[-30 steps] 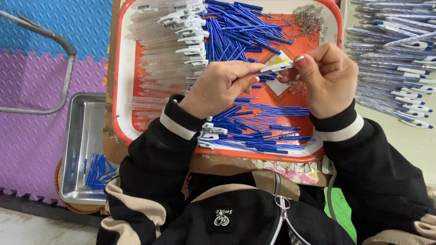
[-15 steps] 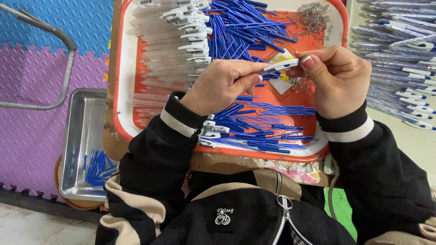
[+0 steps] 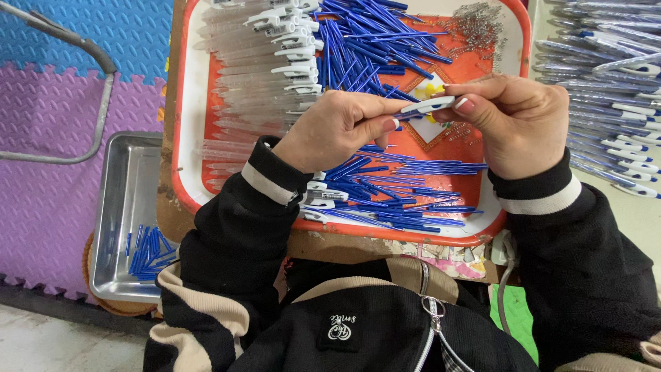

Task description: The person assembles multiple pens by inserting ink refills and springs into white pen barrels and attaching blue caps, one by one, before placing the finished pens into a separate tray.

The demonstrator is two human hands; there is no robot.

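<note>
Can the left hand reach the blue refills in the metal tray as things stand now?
Probably not at once: the left hand is pinching the white pen part with the right hand. The metal tray lies open, lower left.

Your left hand [image 3: 341,131] covers the near end of the white pen part [image 3: 428,105], so you cannot tell how far it runs. The red tray [image 3: 189,179] and the finished pens [image 3: 606,69] run off the frame. The small springs [image 3: 482,24] blur together.

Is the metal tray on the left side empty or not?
Not empty. The metal tray holds a small heap of blue pen refills in its near corner; the rest is bare.
</note>
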